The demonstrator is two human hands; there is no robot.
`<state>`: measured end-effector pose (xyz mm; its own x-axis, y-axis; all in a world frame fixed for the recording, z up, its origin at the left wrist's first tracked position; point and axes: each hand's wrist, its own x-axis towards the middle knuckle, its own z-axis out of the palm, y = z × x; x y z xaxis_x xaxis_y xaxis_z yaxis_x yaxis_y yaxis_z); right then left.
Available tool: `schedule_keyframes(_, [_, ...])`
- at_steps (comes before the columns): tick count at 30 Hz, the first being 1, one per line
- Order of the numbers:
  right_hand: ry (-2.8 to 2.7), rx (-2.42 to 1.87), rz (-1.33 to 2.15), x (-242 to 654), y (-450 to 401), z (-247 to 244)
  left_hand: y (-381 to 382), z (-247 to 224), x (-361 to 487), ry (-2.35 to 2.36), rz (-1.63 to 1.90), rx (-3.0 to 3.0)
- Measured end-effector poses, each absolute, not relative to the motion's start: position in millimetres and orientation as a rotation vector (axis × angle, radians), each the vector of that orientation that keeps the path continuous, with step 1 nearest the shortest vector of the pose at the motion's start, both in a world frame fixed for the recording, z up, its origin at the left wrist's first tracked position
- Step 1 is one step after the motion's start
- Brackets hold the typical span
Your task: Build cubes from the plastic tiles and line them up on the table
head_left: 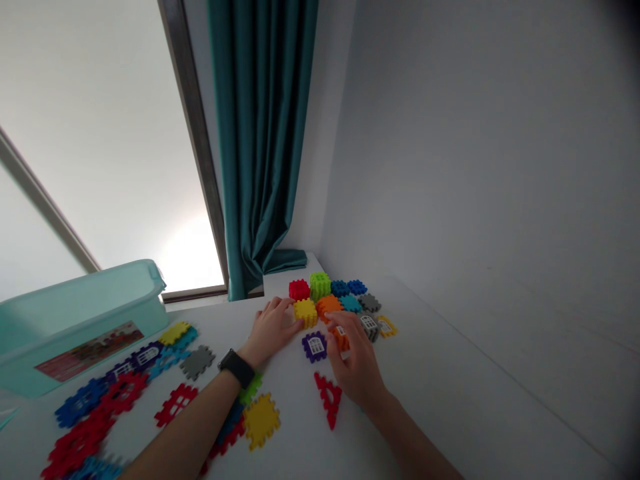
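My left hand (270, 330), with a dark watch on its wrist, is at the left side of a stack of yellow interlocking tiles (306, 312), thumb and fingertips against it. My right hand (357, 363) curves its thumb and fingers around orange window tiles (342, 338), partly covered by the fingers. Just behind them stands another orange stack (329, 305). Between my hands lies a purple tile (315, 347) with a white window. A red triangular piece (329, 399) rests nearer to me, left of my right wrist.
Red (299, 289), lime green (321, 285), blue (341, 288), teal (351, 303) and grey (369, 327) tiles are grouped behind my hands. Several loose tiles, including a yellow one (262, 421), spread around my left forearm. A mint bin (80, 320) stands at far left; a wall (480, 200) rises right.
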<state>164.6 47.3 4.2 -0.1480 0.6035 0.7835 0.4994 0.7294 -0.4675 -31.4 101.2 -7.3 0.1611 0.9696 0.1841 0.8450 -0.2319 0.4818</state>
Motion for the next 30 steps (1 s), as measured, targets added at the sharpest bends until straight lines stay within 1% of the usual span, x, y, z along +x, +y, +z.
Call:
schedule_keyframes(12, [-1.806,-0.874,0.114,165,48,4,103,-9,-34,1.734,0.684,2.174])
schedule_keyframes(19, [-1.805,-0.882,0.109,165,48,3,102,2,-42,1.72,0.76,2.227])
schedule_keyframes(30, [-1.922,-0.903,0.114,161,49,-5,69,21,-59,1.695,0.589,2.339])
